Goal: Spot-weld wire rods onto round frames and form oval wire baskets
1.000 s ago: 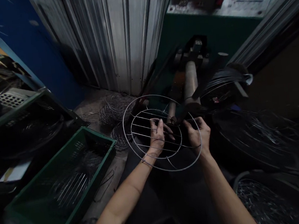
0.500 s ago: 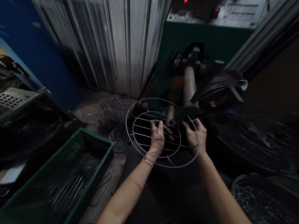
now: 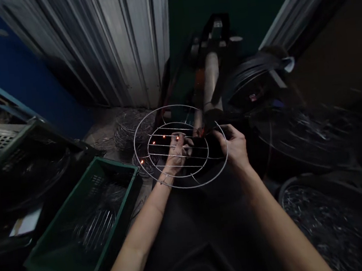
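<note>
A round wire rack, two rings with several straight bars across the inner one, lies nearly flat in front of me. My left hand is closed on its bars from below, thumb up among the wires. At the right rim, my right hand pinches the outer ring, its fingertips partly hidden in shadow. The rack's far right edge sits at the tip of a welding machine's thick metal arm, where a small red glow shows. Several orange sparks fly over the left half of the rack.
A green crate with wire racks stands at lower left. Tangled wire lies on the floor by the corrugated metal wall. On the right are a wire bundle and a tub of small metal pieces.
Sparks have appeared and a red glow shows at the machine's tip. The view has tilted down and shifted; both hands keep hold of the rack, which appears slightly turned.
</note>
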Motion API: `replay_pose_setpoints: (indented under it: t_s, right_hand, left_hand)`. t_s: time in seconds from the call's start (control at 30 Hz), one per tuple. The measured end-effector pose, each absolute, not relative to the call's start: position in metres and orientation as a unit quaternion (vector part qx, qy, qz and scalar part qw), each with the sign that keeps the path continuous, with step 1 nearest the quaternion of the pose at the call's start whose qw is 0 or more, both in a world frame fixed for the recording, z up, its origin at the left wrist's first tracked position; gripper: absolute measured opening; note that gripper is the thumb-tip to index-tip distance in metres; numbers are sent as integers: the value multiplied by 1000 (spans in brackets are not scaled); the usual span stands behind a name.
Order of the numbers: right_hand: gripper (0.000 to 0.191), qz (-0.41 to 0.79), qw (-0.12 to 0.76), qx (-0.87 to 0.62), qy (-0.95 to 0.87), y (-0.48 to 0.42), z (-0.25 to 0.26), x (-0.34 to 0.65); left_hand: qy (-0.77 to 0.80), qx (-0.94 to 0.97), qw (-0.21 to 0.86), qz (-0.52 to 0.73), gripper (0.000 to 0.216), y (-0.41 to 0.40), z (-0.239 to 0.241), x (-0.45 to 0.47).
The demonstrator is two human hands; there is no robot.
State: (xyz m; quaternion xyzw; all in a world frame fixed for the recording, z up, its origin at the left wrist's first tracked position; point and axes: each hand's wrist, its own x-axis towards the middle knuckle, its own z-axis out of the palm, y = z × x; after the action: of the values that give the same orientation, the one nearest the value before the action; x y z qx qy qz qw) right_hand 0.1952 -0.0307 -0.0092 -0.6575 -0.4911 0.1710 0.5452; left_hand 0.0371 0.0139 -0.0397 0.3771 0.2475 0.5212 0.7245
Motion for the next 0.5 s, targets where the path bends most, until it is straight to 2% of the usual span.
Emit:
replay_pose_setpoints:
  t_s: [0.1,0.2,0.37,0.5]
  right_hand:
    - [34,194,509,-669,-505,-75,-7,200]
    - [42,246,463,-669,-527,-109,-9,198]
    - [30,186,530,-672,-482,-85,-16,190]
    - [28,152,555,-675,-462,-45,-17,187]
  left_hand:
    - [236,383,749,486,37,10,-33,33]
    - [254,374,714,534,38,1,-30,39]
    - [272,344,653,617,41,-2,-34,55]
    - [290,324,628,645,42,10,-34,61]
